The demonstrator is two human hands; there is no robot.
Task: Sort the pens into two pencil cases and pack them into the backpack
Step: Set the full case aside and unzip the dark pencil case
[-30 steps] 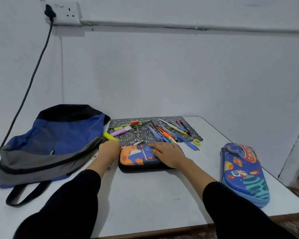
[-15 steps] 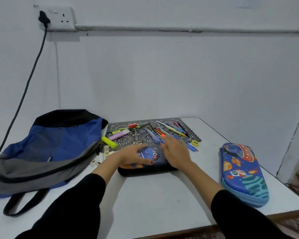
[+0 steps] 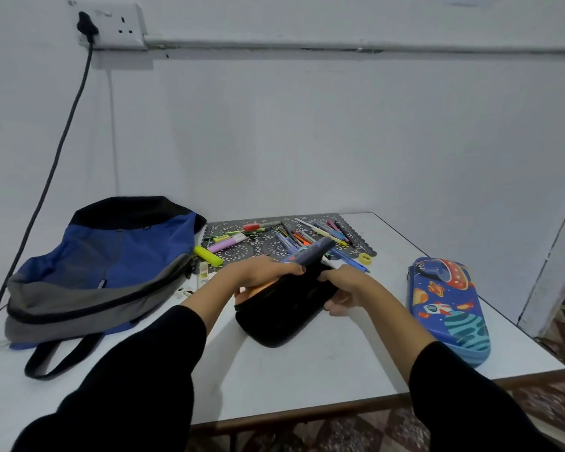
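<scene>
left hand (image 3: 261, 272) and right hand (image 3: 343, 285) both curled round pencil case (image 3: 284, 311), tipped up mid bench (image 3: 307, 373), black back showing; likely to reach its zip. pens (image 3: 307, 238) loose at far edge.

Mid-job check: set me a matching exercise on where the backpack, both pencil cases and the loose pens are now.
1 backpack; 2 rocket pencil case; 3 dark pencil case; 4 loose pens.
A on the patterned mat; B right side of the table; C gripped by left hand and right hand; D left side of table.
Pairs: 1-D; 2-B; 3-C; 4-A.
</scene>
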